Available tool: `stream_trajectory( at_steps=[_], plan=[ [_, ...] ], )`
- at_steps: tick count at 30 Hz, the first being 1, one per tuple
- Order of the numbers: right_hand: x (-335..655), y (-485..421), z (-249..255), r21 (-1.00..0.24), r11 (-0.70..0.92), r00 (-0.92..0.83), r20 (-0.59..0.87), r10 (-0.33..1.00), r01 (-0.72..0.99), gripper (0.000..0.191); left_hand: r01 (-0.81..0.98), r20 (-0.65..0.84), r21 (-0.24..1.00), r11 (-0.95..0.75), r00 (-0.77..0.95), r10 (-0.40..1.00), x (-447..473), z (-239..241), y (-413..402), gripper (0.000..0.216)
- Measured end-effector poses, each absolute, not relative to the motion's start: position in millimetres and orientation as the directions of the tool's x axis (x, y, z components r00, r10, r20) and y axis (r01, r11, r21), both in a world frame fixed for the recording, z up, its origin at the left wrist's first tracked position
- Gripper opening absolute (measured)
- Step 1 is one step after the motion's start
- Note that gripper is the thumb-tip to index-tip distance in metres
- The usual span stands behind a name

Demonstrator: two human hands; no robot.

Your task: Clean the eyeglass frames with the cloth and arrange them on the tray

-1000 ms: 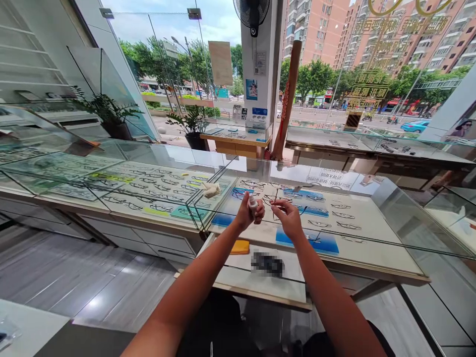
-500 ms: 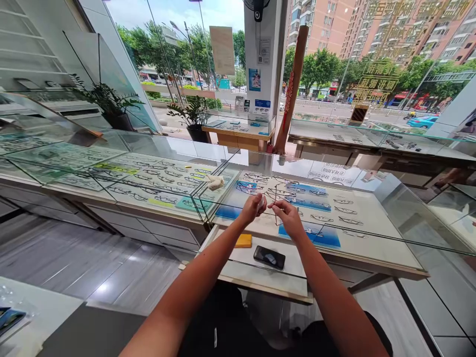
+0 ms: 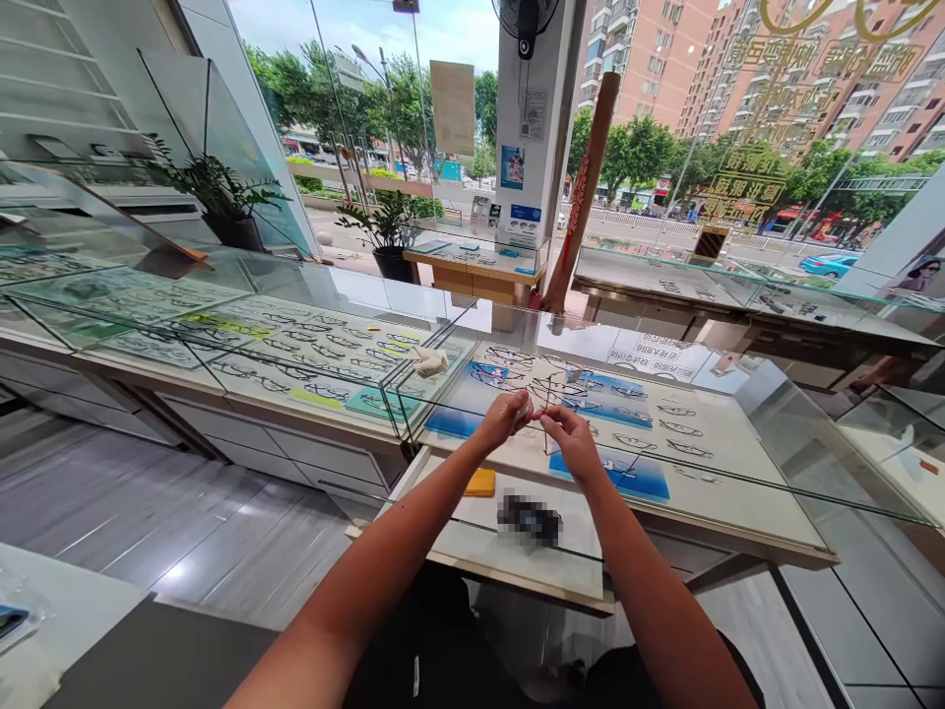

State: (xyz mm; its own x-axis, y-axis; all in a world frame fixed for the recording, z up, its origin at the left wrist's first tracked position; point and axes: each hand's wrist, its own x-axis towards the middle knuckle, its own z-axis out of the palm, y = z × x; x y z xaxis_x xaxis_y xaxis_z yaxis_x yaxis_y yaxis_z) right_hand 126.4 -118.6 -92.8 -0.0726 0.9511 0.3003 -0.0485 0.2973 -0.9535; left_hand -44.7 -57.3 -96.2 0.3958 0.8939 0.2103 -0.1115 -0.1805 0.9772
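My left hand [image 3: 504, 418] is closed round a small white bottle [image 3: 524, 406] held over the glass display counter [image 3: 760, 473]. My right hand [image 3: 567, 433] pinches a pair of thin-framed glasses [image 3: 547, 402], its fingers closed on the frame. The two hands nearly touch above the rows of glasses laid out under the glass. Below my wrists a pulled-out shelf [image 3: 487, 551] carries a dark phone [image 3: 530, 519] and a small yellow cloth [image 3: 479, 482].
Glass cases full of glasses run to the left [image 3: 221, 345] and behind [image 3: 664, 281]. A crumpled white cloth [image 3: 428, 360] lies on the counter top. Potted plants [image 3: 388, 231] and a pillar with a fan [image 3: 528, 118] stand by the window. Grey floor [image 3: 148, 522] lies left.
My left hand tipped the bottle from upright towards the glasses and drew closer to my right hand. The view shifted slightly.
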Motion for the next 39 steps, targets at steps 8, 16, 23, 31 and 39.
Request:
stream_trajectory(
  at_steps=[8, 16, 23, 31, 39],
  plan=[
    [127, -119, -94, -0.954, 0.294, -0.088, 0.299, 0.95, -0.06, 0.038, -0.121, 0.204, 0.978, -0.17, 0.387, 0.899, -46, -96, -58, 0.076],
    [126, -122, -88, -0.96, 0.27, -0.083, 0.276, 0.957, -0.076, 0.034, -0.14, 0.184, 0.98, -0.142, 0.36, 0.914, -45, -96, -57, 0.078],
    [134, -120, -85, -0.948, 0.276, 0.046, 0.272, 0.961, -0.158, 0.031, -0.041, 0.12, 0.993, -0.115, 0.492, 0.862, -43, -99, -59, 0.074],
    [143, -116, -83, -0.932, 0.295, 0.137, 0.27, 0.953, -0.213, 0.029, 0.086, 0.062, 0.985, -0.15, 0.633, 0.772, -37, -107, -61, 0.073],
    [142, -115, -86, -0.926, 0.281, 0.124, 0.257, 0.958, -0.251, 0.029, -0.128, 0.052, 0.991, 0.022, 0.547, 0.835, -37, -101, -59, 0.076]
  ],
)
